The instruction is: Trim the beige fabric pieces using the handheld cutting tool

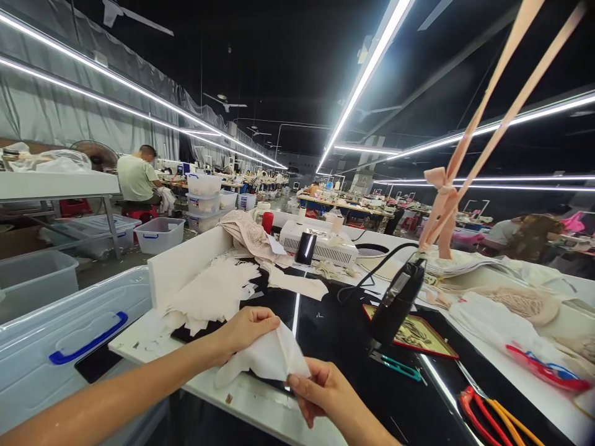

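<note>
A white fabric piece [272, 354] stretches between my two hands above the front edge of the table. My left hand [253, 328] pinches its upper edge between thumb and fingers. Lower and to the right, my right hand [318, 390] grips a corner, thumb on top. Part of the cloth droops to the left, over the table edge. Beyond my left hand lies a pile of cream fabric pieces [216, 288], and one flat cream piece [297, 282] rests on the black work surface [339, 328].
To the right, a black handheld tool [400, 300] hangs from peach straps [446, 198]. Near it are teal thread snips [397, 365], a framed tray [423, 334] and red-and-orange-handled scissors [478, 409]. A phone [305, 248] stands at the back. Plastic bins [77, 353] flank the left side.
</note>
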`<move>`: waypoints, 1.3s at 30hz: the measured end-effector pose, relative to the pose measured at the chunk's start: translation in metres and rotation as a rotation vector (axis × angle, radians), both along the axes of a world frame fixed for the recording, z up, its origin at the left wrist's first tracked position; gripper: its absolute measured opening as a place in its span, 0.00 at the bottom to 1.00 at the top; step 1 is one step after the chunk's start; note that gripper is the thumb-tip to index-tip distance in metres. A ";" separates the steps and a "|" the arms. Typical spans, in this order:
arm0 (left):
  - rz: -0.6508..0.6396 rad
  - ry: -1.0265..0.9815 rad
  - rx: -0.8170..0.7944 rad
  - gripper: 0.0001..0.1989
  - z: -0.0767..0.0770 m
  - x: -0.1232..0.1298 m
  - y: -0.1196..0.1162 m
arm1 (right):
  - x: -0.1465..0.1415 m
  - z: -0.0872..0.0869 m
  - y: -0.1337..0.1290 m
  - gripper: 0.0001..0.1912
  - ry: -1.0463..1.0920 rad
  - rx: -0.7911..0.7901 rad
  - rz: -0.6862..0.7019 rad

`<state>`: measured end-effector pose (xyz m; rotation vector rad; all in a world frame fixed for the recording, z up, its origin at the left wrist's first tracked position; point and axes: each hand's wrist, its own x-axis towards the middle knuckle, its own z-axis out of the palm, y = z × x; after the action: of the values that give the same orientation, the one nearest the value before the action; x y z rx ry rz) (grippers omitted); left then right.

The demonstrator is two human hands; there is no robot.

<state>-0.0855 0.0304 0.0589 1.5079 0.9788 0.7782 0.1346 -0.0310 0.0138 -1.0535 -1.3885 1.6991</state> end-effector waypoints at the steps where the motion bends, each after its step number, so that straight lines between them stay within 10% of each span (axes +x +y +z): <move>1: -0.018 0.001 0.006 0.32 0.002 -0.001 -0.003 | -0.002 0.001 -0.004 0.32 0.007 0.005 -0.013; 19: -0.209 0.039 0.072 0.28 0.011 -0.015 -0.036 | -0.026 0.050 -0.024 0.25 0.187 -0.075 -0.433; 27: -0.185 0.111 0.102 0.28 0.013 -0.034 -0.040 | -0.032 0.058 -0.027 0.08 0.127 -0.067 -0.463; 39: -0.162 0.231 0.099 0.27 0.025 -0.042 -0.056 | -0.017 0.060 -0.032 0.16 0.073 -0.020 -0.428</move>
<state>-0.1274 -0.0261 0.0843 1.7686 0.9831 0.5521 0.1173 -0.0626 0.0739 -1.1888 -1.0122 1.4216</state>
